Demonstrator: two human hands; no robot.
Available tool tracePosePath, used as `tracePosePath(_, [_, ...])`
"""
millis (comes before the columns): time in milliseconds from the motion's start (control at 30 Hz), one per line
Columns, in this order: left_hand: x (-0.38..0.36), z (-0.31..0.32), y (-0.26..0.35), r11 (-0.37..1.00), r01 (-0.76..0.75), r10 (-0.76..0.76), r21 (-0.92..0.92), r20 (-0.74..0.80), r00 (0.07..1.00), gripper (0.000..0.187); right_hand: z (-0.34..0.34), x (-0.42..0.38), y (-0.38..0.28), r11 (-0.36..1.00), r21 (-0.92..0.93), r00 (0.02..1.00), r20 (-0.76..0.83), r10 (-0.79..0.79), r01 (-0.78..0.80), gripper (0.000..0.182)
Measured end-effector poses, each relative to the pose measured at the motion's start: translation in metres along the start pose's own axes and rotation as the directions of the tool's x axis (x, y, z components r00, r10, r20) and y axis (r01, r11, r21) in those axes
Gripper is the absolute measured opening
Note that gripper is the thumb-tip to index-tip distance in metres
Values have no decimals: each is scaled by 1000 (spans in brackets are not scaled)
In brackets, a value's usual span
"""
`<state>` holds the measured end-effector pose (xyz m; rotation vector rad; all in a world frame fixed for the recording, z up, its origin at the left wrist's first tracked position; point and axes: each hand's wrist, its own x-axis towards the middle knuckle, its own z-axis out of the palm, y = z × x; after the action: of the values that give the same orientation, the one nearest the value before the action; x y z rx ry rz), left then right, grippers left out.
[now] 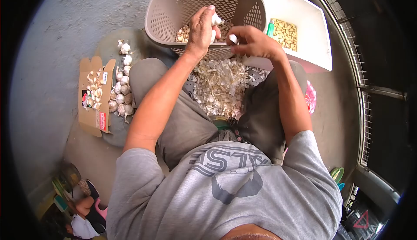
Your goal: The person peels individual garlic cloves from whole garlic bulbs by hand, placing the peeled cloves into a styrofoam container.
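My left hand (200, 30) reaches over the front rim of a beige perforated basket (173, 5) and pinches a white garlic piece (216, 19) between thumb and fingers. My right hand (254, 42) is just beside it, at the basket's front right corner, holding a small white garlic clove (233, 38) in its fingertips. Garlic cloves (183, 34) lie in the basket's bottom. A heap of dry garlic skins (221, 83) lies between my knees, below both hands.
A white tub (312, 31) holding peeled cloves (284, 32) stands right of the basket. On the left, whole garlic bulbs (121, 88) lie beside an open cardboard box (94, 96) on the grey floor. A metal grille (360, 66) runs along the right.
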<state>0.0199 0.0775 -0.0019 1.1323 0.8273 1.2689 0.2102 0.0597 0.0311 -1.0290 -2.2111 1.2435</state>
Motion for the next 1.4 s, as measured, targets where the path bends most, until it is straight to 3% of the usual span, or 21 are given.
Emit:
tracePosePath(33, [1, 0, 1, 1000, 2, -2, 1, 23, 1000, 37, 0, -7, 2, 980, -180, 997, -28, 75, -79, 21])
tracePosePath(100, [2, -2, -8, 1000, 27, -28, 11, 92, 995, 35, 15, -1, 11, 999, -40, 946, -325, 16, -31, 32])
tracePosePath(200, [3, 6, -16, 992, 113, -105, -62, 113, 988, 29, 24, 9, -6, 988, 139, 879, -462, 120, -62, 42])
tracePosePath(233, [3, 9, -15, 984, 151, -141, -94, 103, 985, 28, 26, 11, -5, 999, 24, 866, -498, 36, -27, 43])
tracePosePath(300, [1, 13, -12, 961, 225, -214, -159, 83, 973, 26, 25, 15, -6, 997, 4, 851, -520, 68, -77, 40])
tracePosePath(400, [-5, 12, -9, 962, 227, -217, -153, 80, 973, 25, 23, 17, -11, 960, 265, 847, -487, 211, -87, 35])
tracePosePath(467, [-3, 11, -14, 962, 204, -198, -184, 53, 979, 29, 28, 21, -3, 972, 234, 839, -522, 154, -33, 30])
tracePosePath(600, [2, 3, -10, 918, 319, -311, -234, 69, 948, 37, 30, 26, 7, 994, 79, 786, -619, -10, 74, 18])
tracePosePath(700, [0, 9, -11, 929, 270, -272, -252, 28, 962, 37, 24, 22, -4, 933, 353, 817, -556, 153, 66, 12])
tracePosePath(833, [1, 5, -9, 943, 256, -246, -214, 70, 967, 34, 18, 22, 7, 889, 458, 828, -502, 251, 8, 18])
tracePosePath(867, [0, 5, -9, 945, 256, -245, -201, 80, 966, 33, 21, 24, 11, 909, 416, 819, -528, 226, 17, 24])
tracePosePath(967, [-4, 6, 0, 948, 268, -247, -173, 137, 959, 32, 24, 21, 9, 997, 34, 822, -568, -32, 62, 27])
tracePosePath(1000, [-5, 4, 0, 944, 283, -254, -169, 176, 951, 31, 20, 16, 5, 984, 178, 855, -513, 74, 21, 31])
tracePosePath(1033, [-7, 1, -1, 940, 300, -263, -163, 216, 940, 31, 16, 15, 5, 982, 185, 871, -489, 51, 46, 32])
tracePosePath(1100, [-10, 0, 0, 944, 307, -263, -119, 289, 921, 31, 0, 0, -2, 863, 504, 940, -272, 205, -43, 33])
tracePosePath(1133, [-13, 1, 7, 943, 319, -270, -94, 342, 900, 31, -9, -5, 3, 812, 576, 961, -161, 225, -93, 32])
tracePosePath(1267, [-12, -4, 8, 955, 295, -275, 23, 441, 854, 27, -12, -10, 4, 654, 753, 926, -192, 324, -72, 30])
tracePosePath(1400, [-17, 3, 14, 964, 251, -262, 92, 513, 818, 21, -11, -9, 9, 616, 788, 918, -241, 316, -5, 35])
